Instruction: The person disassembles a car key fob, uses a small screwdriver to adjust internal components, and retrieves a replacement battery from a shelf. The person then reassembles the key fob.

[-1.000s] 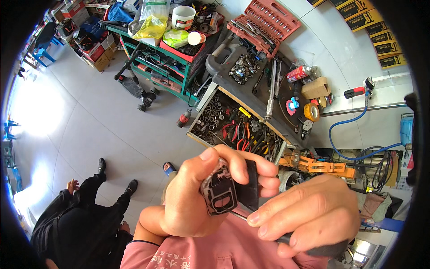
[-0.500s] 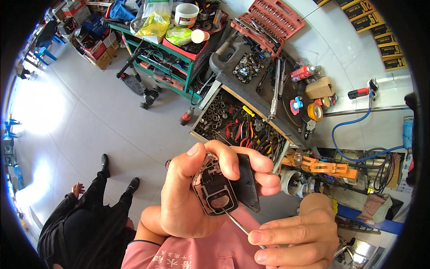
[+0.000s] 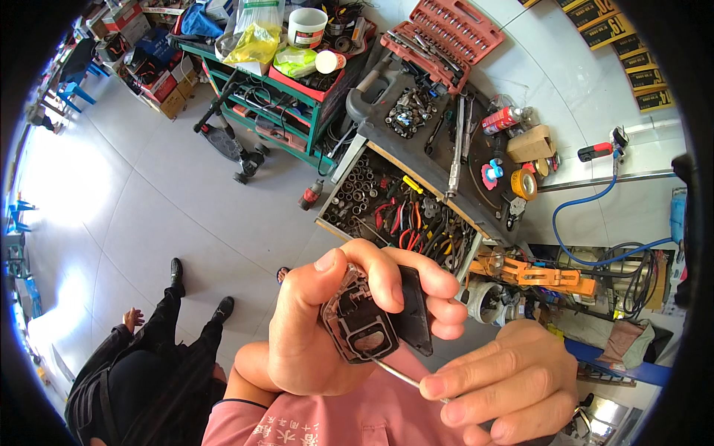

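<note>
A dark, opened casing was held in the left hand, its fingers curled closely around the casing and a flat black cover just beside it. A thin metal shaft was gripped in the closed fingers of the right hand, its tip at the casing's lower edge. Pliers and sockets were noted in a pulled-out drawer beyond.

Our left hand holds a black housing and dark plate | our right hand pinches a metal rod, tip at the housing | we see pliers in an open drawer
</note>
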The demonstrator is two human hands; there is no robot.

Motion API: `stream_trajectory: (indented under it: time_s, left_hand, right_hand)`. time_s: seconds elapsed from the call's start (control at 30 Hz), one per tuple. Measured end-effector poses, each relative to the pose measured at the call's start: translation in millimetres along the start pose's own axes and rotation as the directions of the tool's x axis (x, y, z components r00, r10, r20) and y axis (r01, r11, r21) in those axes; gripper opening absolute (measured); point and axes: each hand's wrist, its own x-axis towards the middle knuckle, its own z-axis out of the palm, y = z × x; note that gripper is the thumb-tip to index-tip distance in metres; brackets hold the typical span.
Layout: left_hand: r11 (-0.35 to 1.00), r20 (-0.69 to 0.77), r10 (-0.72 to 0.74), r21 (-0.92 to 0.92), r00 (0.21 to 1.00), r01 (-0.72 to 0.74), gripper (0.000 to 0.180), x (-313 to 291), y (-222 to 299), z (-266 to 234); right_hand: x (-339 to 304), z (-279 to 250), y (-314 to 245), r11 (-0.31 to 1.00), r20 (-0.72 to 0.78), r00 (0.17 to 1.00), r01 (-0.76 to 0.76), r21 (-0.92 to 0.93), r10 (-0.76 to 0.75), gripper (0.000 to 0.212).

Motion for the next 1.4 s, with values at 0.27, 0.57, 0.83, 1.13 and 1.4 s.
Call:
stream_trajectory:
  time_s: [0.27, 0.57, 0.83, 1.13, 1.4]
  left_hand:
    - [0.995, 0.093, 0.044, 0.090, 0.995, -0.053, 0.043, -3.2, -3.7, -0.8]
    - [0.966, 0.124, 0.147, 0.197, 0.981, -0.169, 0.043, -10.8, -13.3, -0.1]
    - [0.977, 0.067, 0.142, 0.152, 0.988, -0.150, 0.043, -13.9, -7.4, -3.6]
    - [0.991, 0.049, 0.126, 0.041, 0.991, -0.128, 0.045, -16.3, -11.0, -1.8]
    - [0.997, 0.101, 0.069, 0.019, 0.993, -0.072, 0.046, -20.0, -13.8, -1.4]
  right_hand:
    - [-3.5, -0.8, -4.5, 0.991, -0.051, 0.996, -0.063, 0.122, 0.069, 0.027]
    - [3.2, 4.8, -3.3, 0.999, -0.013, 0.999, 0.031, 0.044, -0.030, 0.022]
    - [4.5, 12.8, 1.6, 0.949, 0.118, 0.965, 0.254, -0.185, -0.235, 0.015]
    - [-15.8, 15.1, -10.3, 0.972, -0.039, 0.983, 0.173, -0.156, -0.181, 0.025]
    - [-16.6, 9.2, -17.9, 0.997, -0.084, 0.994, 0.073, -0.021, -0.074, 0.029]
